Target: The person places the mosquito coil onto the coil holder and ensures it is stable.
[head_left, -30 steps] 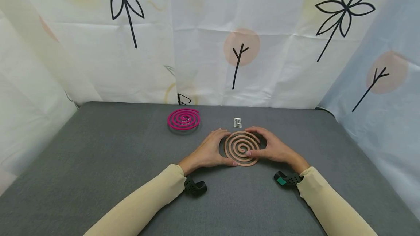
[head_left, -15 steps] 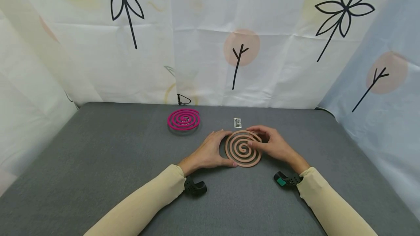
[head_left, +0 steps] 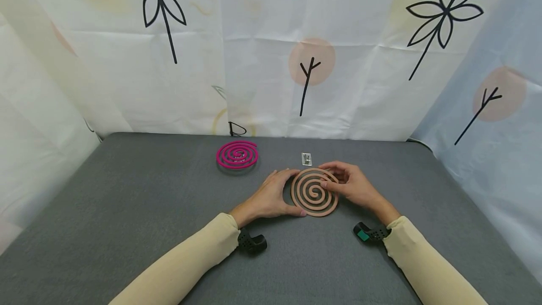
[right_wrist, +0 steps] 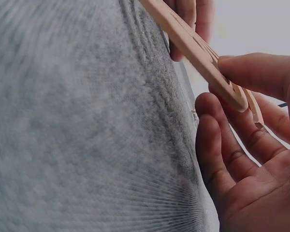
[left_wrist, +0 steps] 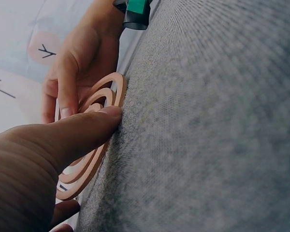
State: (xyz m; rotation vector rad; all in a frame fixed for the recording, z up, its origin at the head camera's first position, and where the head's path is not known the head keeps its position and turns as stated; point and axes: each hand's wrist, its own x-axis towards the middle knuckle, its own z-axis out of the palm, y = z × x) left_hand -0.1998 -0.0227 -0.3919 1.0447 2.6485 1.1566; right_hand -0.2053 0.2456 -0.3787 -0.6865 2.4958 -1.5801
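A tan mosquito coil (head_left: 314, 195) lies in the middle of the grey table, between both hands. My left hand (head_left: 273, 196) holds its left side, thumb at the near rim and fingertips at the far rim. In the left wrist view, that thumb (left_wrist: 82, 130) presses on the coil's outer ring (left_wrist: 120, 92). My right hand (head_left: 354, 188) pinches the coil's right side. The right wrist view shows the thumb (right_wrist: 253, 67) on top of the coil (right_wrist: 198, 53) and fingers underneath, with this side tilted up off the cloth.
Left of the hands, towards the back, a magenta mosquito coil (head_left: 237, 155) sits raised above the table, casting a shadow. Just behind the tan coil lies a small metal coil stand (head_left: 306, 159). Printed white curtains (head_left: 262, 60) close off the table's back and sides.
My right fingers have slipped under the tan coil's right edge, and the thumb has shifted up and right on it. The coil has moved slightly right. My left hand has barely moved.
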